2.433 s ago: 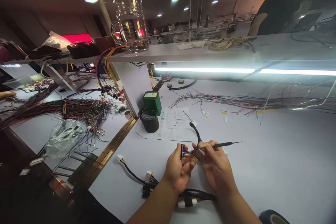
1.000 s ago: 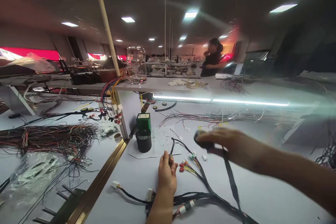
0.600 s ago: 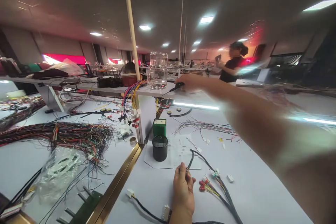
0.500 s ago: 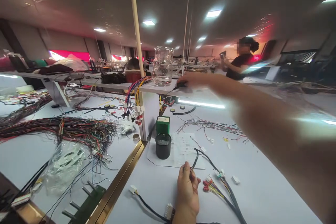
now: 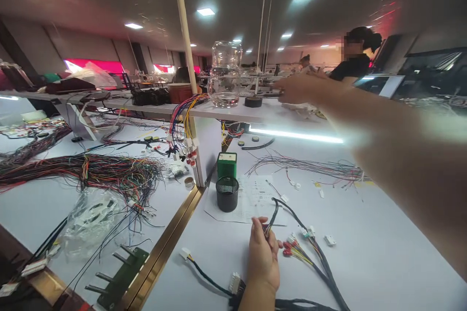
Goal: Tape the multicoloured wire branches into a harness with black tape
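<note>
My left hand is closed around a black-sleeved wire harness above the white table. The harness bends up out of my fingers and runs right to white connectors. Beside my hand lie red and white terminals on thin coloured wires. A short cable with a white plug lies to the left of my wrist. My right hand is stretched over the raised shelf, smeared by motion, its fingers indistinct. Left of it on the shelf sits a black tape roll, apart from the hand.
A clear glass jar stands on the shelf beside a pole. Below are a black mesh cup, a green box and a printed sheet. Wire bundles cover the left table. A person stands beyond the shelf.
My right hand has moved right along the shelf, away from the dark thing it was at; a black tape roll now shows there. My left hand keeps the harness. The view has tilted down slightly.
</note>
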Available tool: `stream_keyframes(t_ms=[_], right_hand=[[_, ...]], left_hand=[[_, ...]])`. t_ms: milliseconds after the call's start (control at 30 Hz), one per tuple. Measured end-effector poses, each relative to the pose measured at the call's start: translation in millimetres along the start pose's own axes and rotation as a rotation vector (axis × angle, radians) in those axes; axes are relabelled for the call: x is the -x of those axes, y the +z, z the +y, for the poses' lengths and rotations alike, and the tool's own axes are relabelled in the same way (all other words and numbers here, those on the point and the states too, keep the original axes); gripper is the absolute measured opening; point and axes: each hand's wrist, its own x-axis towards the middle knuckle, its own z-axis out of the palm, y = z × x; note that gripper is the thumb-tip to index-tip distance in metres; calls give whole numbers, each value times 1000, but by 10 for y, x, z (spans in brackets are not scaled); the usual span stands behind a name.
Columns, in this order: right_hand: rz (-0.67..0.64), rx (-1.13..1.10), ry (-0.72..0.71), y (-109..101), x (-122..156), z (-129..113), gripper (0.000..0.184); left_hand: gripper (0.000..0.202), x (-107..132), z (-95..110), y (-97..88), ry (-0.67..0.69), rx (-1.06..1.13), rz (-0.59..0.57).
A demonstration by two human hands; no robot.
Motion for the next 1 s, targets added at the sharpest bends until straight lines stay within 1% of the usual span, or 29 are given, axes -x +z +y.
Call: stream_keyframes(t_ms=[100, 167, 200, 233, 267, 300, 333, 367, 400, 433, 467, 500, 533, 567, 600, 633, 667, 733, 800, 867, 900, 933, 1000], right_hand=[[-93, 143, -129, -60, 190, -101, 75], [-133, 206, -245, -105, 455, -150, 68], [-153, 231, -303, -127, 644, -148, 62], [-174, 253, -356, -145, 871, -118, 53], [-202, 274, -400, -161, 1131, -54, 40], [-243, 294, -433, -173, 1416, 48, 31], [-285, 310, -458, -183, 1715, 188, 23], [-325, 331, -473, -194, 2020, 362, 26], [-383, 362, -483, -209, 2321, 564, 36], [-468, 434, -498, -235, 2613, 785, 46], [-496, 497, -441, -275, 2894, 1014, 50], [-482, 524, -347, -331, 3162, 1242, 52], [-514, 550, -247, -405, 3417, 1461, 56], [-522, 578, -167, -491, 3657, 1664, 61], [-542, 620, -97, -585, 3880, 1848, 64], [-553, 663, -46, -678, 4083, 2012, 66], [-549, 690, -10, -763, 4262, 2154, 66], [-533, 738, 36, -890, 4533, 2371, 62], [-539, 760, 18, -957, 4686, 2494, 46], [-579, 754, -52, -997, 4743, 2529, 25], [-602, 737, -87, -1022, 4750, 2523, 19], [-621, 713, -112, -1055, 4750, 2508, 17], [-659, 645, -126, -1152, 4741, 2474, 17]], left_hand=[[58, 22, 46, 20, 35, 8, -16], [60, 55, 93, 45, 73, 0, -52], [61, 78, 123, 63, 99, -19, -74], [59, 108, 159, 84, 128, -49, -92], [55, 142, 202, 109, 155, -84, -107], [49, 183, 255, 135, 179, -118, -119], [43, 229, 319, 162, 203, -146, -126], [37, 279, 397, 188, 225, -164, -133], [34, 332, 488, 210, 246, -171, -138], [34, 387, 594, 226, 265, -167, -138], [34, 440, 714, 232, 280, -175, -147], [35, 489, 843, 228, 301, -183, -149], [36, 532, 977, 212, 301, -205, -167], [37, 569, 1112, 184, 291, -307, -226], [40, 599, 1243, 148, 274, -366, -246], [44, 621, 1366, 105, 284, -442, -249], [45, 635, 1479, 61, 343, -577, -237], [41, 637, 1678, -16, 439, -717, -182], [31, 600, 1859, -58, 543, -817, -102], [25, 530, 2054, -54, 641, -911, 2], [25, 489, 2165, -38, 675, -953, 59], [27, 451, 2288, -15, 695, -989, 114], [33, 398, 2563, 37, 681, -1065, 199]])
